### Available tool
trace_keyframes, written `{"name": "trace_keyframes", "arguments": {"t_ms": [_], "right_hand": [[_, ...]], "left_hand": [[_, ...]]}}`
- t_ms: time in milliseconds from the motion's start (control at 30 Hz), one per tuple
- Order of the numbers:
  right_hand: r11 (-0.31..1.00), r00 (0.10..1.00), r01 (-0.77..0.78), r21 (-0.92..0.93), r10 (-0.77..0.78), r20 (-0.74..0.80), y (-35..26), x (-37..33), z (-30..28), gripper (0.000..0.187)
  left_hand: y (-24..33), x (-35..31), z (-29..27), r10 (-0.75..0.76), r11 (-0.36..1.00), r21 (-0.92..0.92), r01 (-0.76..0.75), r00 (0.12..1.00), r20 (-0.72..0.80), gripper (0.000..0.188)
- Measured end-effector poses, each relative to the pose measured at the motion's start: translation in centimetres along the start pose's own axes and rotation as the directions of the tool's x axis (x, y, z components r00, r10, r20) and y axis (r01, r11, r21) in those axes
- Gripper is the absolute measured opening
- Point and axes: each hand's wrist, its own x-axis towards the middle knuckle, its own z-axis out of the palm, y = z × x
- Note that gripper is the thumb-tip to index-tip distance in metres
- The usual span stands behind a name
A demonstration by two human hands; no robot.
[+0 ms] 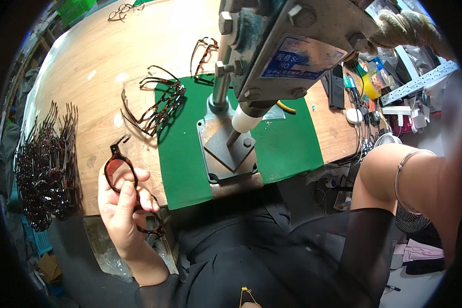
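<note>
The left hand (122,203) curls its fingers around a tortoiseshell eyeglass frame (122,172), probably light, thin and easily bent, safest gripped at the rims rather than the lenses.

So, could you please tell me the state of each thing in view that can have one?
Left hand: shut on the tortoiseshell glasses frame, held up off the table.
Right hand: gloved, gripping the press lever.
Press ram: raised above the base plate, nothing under it.
Frames on the green mat's edge: lying loose, temples open.
Frames at the table's left edge: piled up.
</note>
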Motion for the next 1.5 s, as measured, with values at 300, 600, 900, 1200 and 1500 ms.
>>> {"name": "trace_keyframes", "arguments": {"t_ms": [300,600,900,1200,1500], "right_hand": [[0.998,0.999,-0.054,0.023,0.054,-0.008,1.2,0.6,0.3,0.041],[0.996,0.997,-0.077,0.032,0.078,-0.007,2.4,0.3,0.9,0.046],[0.996,0.997,-0.076,0.039,0.076,0.002,3.1,1.0,1.4,0.051],[0.998,0.998,-0.043,0.044,0.041,0.05,2.3,1.2,2.0,0.057],[0.78,0.841,-0.515,-0.355,0.54,-0.034,7.0,-10.9,2.8,0.028]], "left_hand": [[-0.8,-0.6,-1.0,-0.047,0.999,-0.016,0.046,0.999,-0.027,0.024],[-2.2,0.4,-5.3,0.007,0.952,0.307,0.02,0.996,-0.086,0.03],[-5.8,4.7,-12.9,0.001,0.104,0.984,-0.142,0.99,0.143,0.038],[-7.6,13.8,-1.9,0.311,0.169,0.915,-0.366,0.901,0.303,0.033],[-6.6,19.4,-0.4,0.44,0.386,0.89,-0.243,0.896,0.054,0.022]]}}
